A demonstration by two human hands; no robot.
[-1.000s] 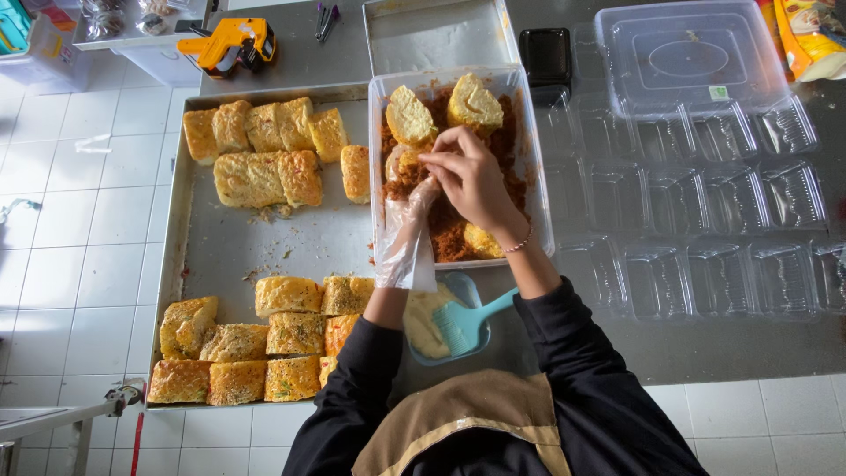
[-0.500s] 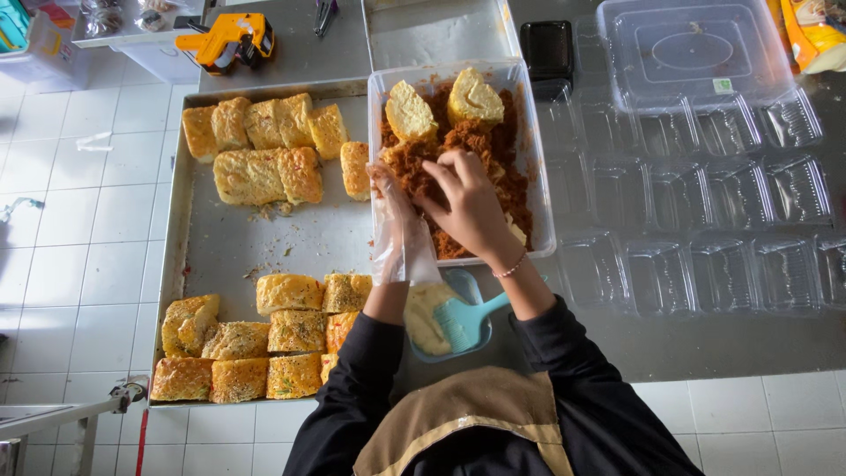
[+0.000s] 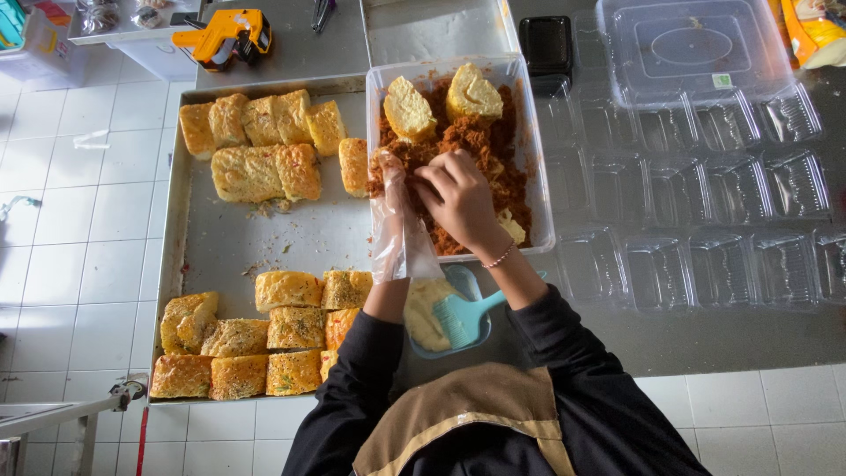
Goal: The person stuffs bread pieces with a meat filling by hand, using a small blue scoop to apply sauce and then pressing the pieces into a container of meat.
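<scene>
Over the tub of brown floss, right hand grip closed on a hidden roll, beside gloved left hand.

clear tub | upright on counter | holds brown floss, two cut buns

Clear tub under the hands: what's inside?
The tub holds brown shredded topping and two cut bread pieces. Both hands, left in a plastic glove, right bare, cover the middle.
</scene>
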